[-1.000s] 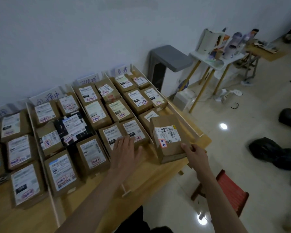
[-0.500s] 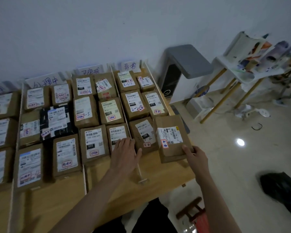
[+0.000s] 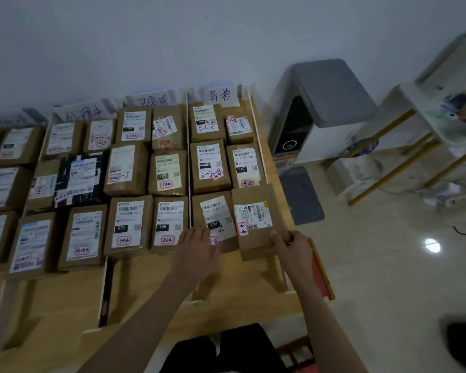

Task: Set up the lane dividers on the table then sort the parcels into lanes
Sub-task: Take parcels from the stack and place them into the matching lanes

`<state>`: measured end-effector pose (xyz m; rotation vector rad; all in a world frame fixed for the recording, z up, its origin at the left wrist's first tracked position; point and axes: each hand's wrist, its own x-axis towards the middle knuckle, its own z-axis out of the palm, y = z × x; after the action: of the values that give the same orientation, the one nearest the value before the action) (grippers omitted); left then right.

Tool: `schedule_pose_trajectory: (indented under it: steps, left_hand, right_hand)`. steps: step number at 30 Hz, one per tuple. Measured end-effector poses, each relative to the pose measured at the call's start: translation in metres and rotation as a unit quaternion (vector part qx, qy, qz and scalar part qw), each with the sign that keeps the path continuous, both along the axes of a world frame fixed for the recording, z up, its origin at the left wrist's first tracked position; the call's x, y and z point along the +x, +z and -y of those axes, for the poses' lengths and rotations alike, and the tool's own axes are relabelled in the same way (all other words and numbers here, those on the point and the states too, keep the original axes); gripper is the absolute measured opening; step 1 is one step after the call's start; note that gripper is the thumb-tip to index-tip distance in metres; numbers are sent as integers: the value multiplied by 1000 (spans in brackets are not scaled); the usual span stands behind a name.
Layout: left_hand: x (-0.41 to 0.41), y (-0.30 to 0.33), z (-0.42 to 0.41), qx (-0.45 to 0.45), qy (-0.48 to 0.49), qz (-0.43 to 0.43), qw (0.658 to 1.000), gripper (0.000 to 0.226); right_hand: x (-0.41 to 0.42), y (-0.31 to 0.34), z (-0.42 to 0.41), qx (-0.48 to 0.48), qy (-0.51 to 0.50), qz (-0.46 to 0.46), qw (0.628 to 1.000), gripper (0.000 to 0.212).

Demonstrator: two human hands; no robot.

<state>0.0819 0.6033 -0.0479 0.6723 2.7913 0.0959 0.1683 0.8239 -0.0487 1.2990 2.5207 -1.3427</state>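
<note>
**Wooden table by white wall — parcels in lanes, last box at the right edge**

Wooden table [image 3: 65, 300] sits against a white wall [image 3: 145, 36], covered with brown parcels lined up in lanes between thin white lane dividers [image 3: 189, 168]. Handwritten paper signs [image 3: 221, 96] stand at the far edge, one per lane. Right hand [image 3: 291, 246] grips the near right corner of a cardboard parcel [image 3: 256, 219] — fingers curled on its edge, box lying in the rightmost lane near the table's right edge, slightly skewed, overlapping the outer divider. Left hand [image 3: 197, 251] lies flat, fingers straight, touching the near end of the neighbouring parcel [image 3: 213, 216] in the same lane, just right of the divider. Off the right edge: grey bin [image 3: 320, 103], white side table with wooden legs [image 3: 404, 130], glossy tiled floor [image 3: 388, 265].
</note>
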Motion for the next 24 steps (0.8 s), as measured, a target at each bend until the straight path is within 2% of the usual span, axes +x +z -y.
schedule_pose_trajectory:
  steps: [9, 19, 24]
  left_hand:
    - [-5, -10, -10, -40, 27, 20, 999, 52]
    - [-8, -16, -10, -28, 34, 18, 999, 49]
    - [-8, -16, -9, -22, 36, 18, 999, 48]
  right_hand:
    - [-3, -10, -8, -18, 27, 4, 999, 54]
    - [-11, -8, -17, -62, 37, 10, 997, 44]
    - [-20, -18, -25, -94, 36, 26, 995, 51]
